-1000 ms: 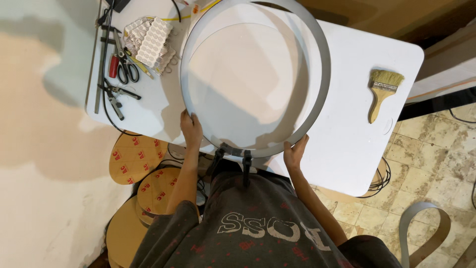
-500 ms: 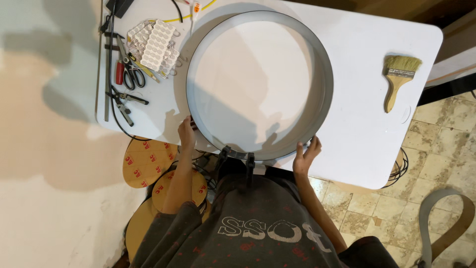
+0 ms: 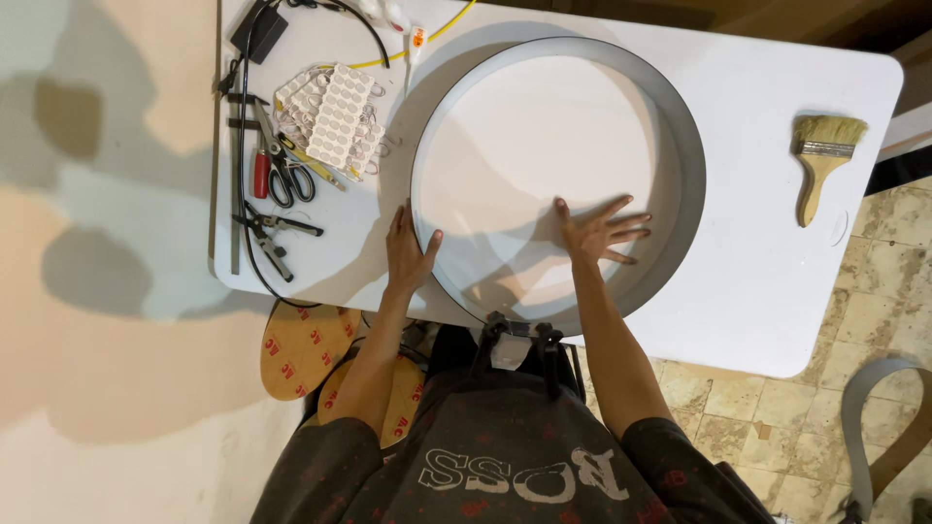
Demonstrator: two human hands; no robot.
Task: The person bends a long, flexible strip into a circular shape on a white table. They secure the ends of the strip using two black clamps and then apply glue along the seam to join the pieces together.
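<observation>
A large round shallow tray with a grey rim [image 3: 685,146] and a white inner face lies flat on the white table [image 3: 777,281]. My left hand [image 3: 408,252] rests against the outside of its left rim, thumb hooked over the edge. My right hand [image 3: 600,231] lies flat inside the tray on the white face, fingers spread, holding nothing.
Left of the tray lie a pile of white LED modules [image 3: 335,121], red-handled scissors [image 3: 277,175], pliers [image 3: 272,238], a black adapter [image 3: 260,34] with cables and a yellow wire. A paintbrush [image 3: 820,165] sits at the right. Brown tape rolls [image 3: 309,349] lie on the floor.
The round tray has come down from a tilted hold to lie flat on the table. My right hand left the rim and now presses flat inside it; my left hand stays at the rim.
</observation>
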